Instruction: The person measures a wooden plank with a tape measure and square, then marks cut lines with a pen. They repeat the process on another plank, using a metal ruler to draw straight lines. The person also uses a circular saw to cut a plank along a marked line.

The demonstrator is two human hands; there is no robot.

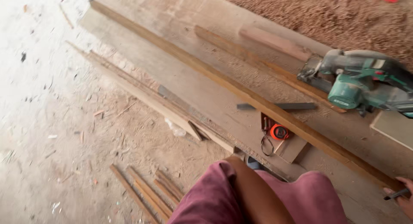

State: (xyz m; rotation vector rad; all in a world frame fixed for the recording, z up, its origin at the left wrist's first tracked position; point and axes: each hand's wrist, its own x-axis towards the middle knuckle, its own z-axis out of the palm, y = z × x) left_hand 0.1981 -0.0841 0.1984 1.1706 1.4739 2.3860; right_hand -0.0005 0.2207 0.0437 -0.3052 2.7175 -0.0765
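Right hand (404,197) at lower right edge, pinching a dark pencil (396,194) beside the near end of a long batten (241,90) lying diagonally across the board (180,73), left hand hidden, grip impossible to tell, tape measure (279,131) and green saw (365,83) nearby.

Green circular saw (365,84) rests on wide board (189,84), upper right. Orange tape measure (279,132) sits on small wood block (291,147) (black loop cord hangs beside it). Dark flat metal strip (297,106) lies nearby. Sawdust heap (335,17) fills top right. Thin wood strips (148,191) lie on dusty floor (38,121), lower left.
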